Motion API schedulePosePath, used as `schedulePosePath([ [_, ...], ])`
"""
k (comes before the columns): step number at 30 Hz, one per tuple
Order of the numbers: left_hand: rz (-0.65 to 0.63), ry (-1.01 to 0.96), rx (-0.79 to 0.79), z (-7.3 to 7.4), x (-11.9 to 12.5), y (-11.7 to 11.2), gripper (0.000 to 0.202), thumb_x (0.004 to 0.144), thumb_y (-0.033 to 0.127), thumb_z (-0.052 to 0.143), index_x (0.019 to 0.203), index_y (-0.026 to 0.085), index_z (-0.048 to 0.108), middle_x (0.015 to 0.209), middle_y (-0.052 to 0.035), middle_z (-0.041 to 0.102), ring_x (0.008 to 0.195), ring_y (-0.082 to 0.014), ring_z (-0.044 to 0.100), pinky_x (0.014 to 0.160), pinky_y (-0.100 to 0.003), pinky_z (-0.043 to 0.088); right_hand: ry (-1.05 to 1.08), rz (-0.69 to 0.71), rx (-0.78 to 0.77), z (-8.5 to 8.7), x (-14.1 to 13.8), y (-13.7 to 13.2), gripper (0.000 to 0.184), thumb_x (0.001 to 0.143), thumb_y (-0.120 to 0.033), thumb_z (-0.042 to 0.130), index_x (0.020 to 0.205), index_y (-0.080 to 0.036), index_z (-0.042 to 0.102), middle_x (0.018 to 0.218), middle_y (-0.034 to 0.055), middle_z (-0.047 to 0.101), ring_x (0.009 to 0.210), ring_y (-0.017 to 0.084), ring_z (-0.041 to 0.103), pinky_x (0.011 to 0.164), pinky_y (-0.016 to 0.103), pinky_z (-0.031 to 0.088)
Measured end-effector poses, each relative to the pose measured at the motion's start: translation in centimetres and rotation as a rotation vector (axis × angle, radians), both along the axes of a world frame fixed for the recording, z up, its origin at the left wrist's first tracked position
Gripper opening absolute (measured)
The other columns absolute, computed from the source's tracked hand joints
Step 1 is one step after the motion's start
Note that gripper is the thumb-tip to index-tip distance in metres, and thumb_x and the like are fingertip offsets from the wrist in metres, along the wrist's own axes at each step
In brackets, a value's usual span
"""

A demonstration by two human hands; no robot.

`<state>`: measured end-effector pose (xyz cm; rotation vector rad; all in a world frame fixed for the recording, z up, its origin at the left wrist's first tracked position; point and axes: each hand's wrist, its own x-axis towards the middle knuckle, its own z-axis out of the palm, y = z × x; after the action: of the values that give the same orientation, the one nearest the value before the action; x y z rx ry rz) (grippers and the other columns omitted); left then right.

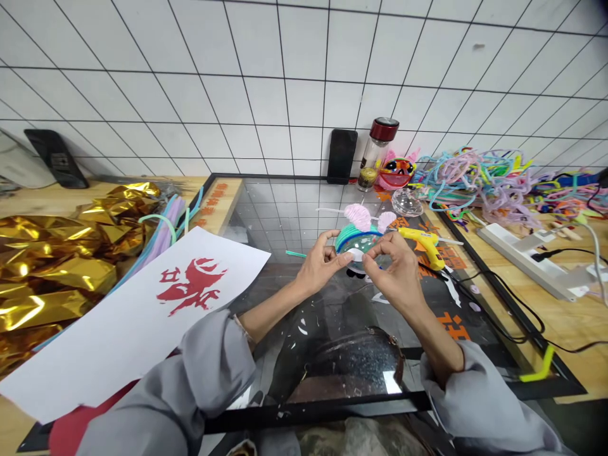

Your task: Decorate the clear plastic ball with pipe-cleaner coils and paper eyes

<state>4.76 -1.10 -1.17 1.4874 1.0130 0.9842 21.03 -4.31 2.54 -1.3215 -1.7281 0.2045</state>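
My left hand (323, 265) and my right hand (395, 267) meet above the glass tabletop, fingers pinched. Between their fingertips is a small white piece (355, 254), perhaps paper or a sticker; its exact kind is unclear. Right behind it stands a craft figure (350, 235) of green pipe cleaner, with a blue rim and a clear domed front. Two fuzzy pink round shapes (358, 216) top the figure, and small black parts show below. My fingers cover part of it, so I cannot tell whether they touch it. A yellow glue gun (425, 242) lies just right of my right hand.
White paper (128, 329) with a red print and gold foil (57, 272) lie left. A black phone (342, 156) and a red-capped bottle (375, 155) stand by the wall. Tangled pipe cleaners (479, 177), a power strip (527, 259) and a black cable (503, 285) are right.
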Motion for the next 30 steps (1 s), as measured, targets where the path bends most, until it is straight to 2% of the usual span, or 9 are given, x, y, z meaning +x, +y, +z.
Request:
schedulePosePath([
  [9,0.048,0.037,0.010,0.09,0.26,-0.02,0.065,0.075,0.050,0.065,0.126,0.017,0.042,0.056,0.0087,0.043,0.053,-0.0096,0.041,0.056,-0.022,0.033,-0.012,-0.029,-0.011,0.00,-0.18,0.02,0.011,0.071,-0.018,0.057,0.060,-0.020,0.054,0.074,0.0009,0.049,0.075,0.018,0.052,0.071,0.034,0.042],
  [30,0.055,0.052,-0.017,0.03,0.19,-0.05,0.064,0.075,0.052,0.065,0.125,0.018,0.043,0.058,0.0075,0.048,0.054,-0.0101,0.045,0.056,-0.022,0.035,-0.001,-0.008,-0.026,-0.12,-0.26,0.00,0.011,0.070,-0.015,0.057,0.062,-0.020,0.054,0.075,0.0016,0.051,0.077,0.019,0.053,0.073,0.034,0.042],
])
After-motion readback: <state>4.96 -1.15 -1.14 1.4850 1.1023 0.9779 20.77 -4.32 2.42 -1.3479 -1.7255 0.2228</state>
